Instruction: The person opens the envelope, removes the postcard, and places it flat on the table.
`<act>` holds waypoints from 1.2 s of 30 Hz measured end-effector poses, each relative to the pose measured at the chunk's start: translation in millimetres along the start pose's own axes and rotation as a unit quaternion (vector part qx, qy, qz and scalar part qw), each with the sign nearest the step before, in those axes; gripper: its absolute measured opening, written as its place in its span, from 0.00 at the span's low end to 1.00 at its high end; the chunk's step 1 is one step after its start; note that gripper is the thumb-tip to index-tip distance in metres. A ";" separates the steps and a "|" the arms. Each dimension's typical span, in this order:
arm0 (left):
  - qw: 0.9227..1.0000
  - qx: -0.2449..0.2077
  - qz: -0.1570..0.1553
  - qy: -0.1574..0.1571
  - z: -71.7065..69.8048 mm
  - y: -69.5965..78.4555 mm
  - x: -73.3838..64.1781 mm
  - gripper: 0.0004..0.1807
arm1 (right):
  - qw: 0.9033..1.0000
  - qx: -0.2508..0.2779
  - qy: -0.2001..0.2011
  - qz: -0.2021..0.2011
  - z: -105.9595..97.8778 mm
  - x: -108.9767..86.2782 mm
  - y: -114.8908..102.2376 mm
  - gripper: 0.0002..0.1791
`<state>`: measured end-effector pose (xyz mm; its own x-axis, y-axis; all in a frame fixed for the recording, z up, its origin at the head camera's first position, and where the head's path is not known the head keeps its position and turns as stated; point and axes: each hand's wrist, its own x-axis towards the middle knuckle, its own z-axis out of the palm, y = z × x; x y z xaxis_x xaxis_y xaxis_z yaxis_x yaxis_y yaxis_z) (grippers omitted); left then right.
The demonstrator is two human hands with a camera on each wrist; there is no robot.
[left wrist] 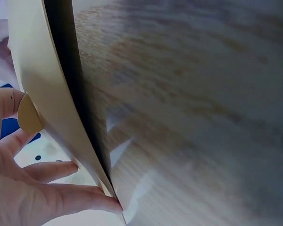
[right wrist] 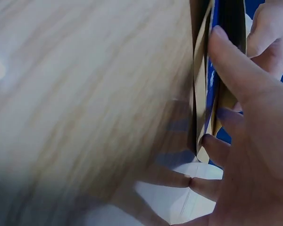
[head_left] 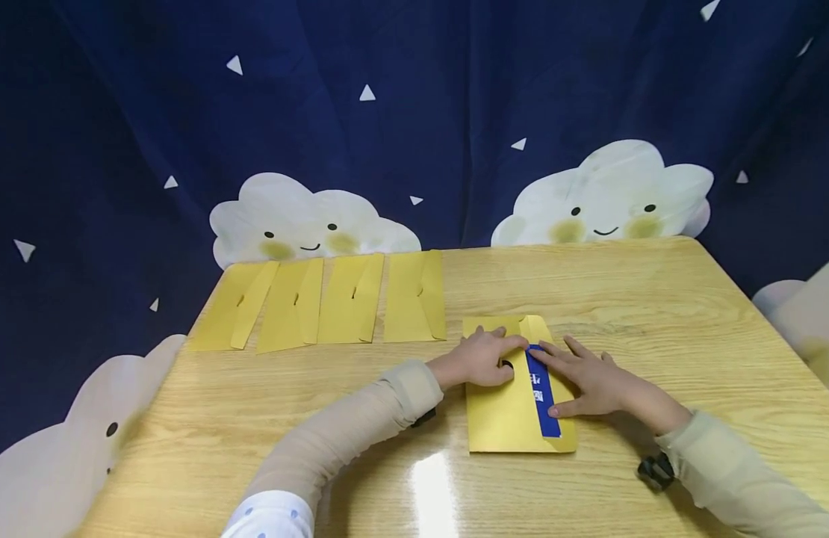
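Note:
A large yellow envelope lies at the table's centre right with its flap turned out. A blue strip with white print lies lengthwise along its flap side. My left hand rests on the envelope, index finger reaching to the strip's top end, thumb beside a dark slit. In the left wrist view, the thumb meets a raised half-round tab, while other fingertips lie along the envelope's edge. My right hand presses on the blue strip with fairly straight, spread fingers, thumb near its lower end.
Several yellow envelopes lie in a row along the back left of the wooden table, flaps tucked into slits. Behind stands a dark blue curtain with white clouds. Black straps circle both wrists.

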<state>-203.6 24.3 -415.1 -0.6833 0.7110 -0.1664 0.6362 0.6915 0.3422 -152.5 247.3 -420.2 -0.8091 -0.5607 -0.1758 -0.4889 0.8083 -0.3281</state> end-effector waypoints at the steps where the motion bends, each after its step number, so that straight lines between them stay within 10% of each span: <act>1: 1.000 0.001 0.000 0.000 0.2 -0.5 0.1 0.28 | 1.000 -0.005 -0.004 0.003 -0.1 0.4 -0.3 0.50; 22: 1.000 -0.001 -0.015 0.000 0.1 0.8 0.1 0.27 | 0.993 0.040 0.039 -0.103 -2.3 -10.0 22.3 0.46; 36: 1.000 -0.006 -0.013 0.001 2.3 0.4 0.3 0.28 | 0.994 0.084 0.018 -0.062 -9.5 -21.7 35.4 0.46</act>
<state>-202.8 25.1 -417.2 -0.7005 0.6925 -0.1727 0.6140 0.7081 0.3487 -155.4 289.7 -419.2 -0.7594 -0.6442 -0.0918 -0.5259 0.6907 -0.4963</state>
